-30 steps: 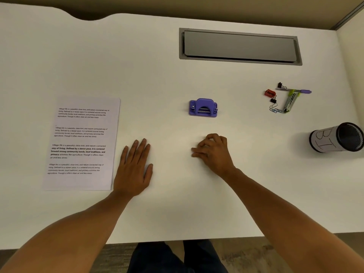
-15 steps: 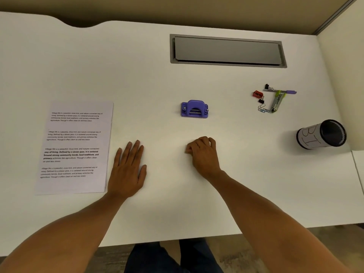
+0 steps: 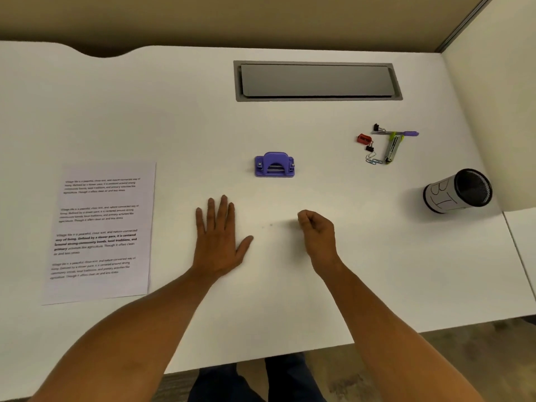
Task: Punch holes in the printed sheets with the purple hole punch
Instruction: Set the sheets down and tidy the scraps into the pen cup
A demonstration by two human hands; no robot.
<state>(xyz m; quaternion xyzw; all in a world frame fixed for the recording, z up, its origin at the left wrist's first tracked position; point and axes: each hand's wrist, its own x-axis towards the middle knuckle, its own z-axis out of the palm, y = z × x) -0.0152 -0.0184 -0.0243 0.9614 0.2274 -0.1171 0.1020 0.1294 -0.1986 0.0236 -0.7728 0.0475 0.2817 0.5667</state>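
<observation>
A purple hole punch (image 3: 274,165) stands on the white desk (image 3: 174,111), a little beyond both hands. A stack of printed sheets (image 3: 100,230) with black text lies flat at the left. My left hand (image 3: 219,237) rests palm down on the desk, fingers spread, just right of the sheets and holding nothing. My right hand (image 3: 317,232) hovers over the desk below and to the right of the punch, its fingers curled in loosely with nothing in them.
A grey cable hatch (image 3: 317,80) is set into the far side of the desk. Small stationery lies at the right: a red sharpener (image 3: 364,139), binder clips, paper clips, a stapler (image 3: 392,150), a purple pen (image 3: 406,133). A black mesh cup (image 3: 458,190) lies on its side near the partition.
My right hand has lifted off the desk and curled its fingers. My left hand stays flat. The view has shifted, so everything sits further left in frame.
</observation>
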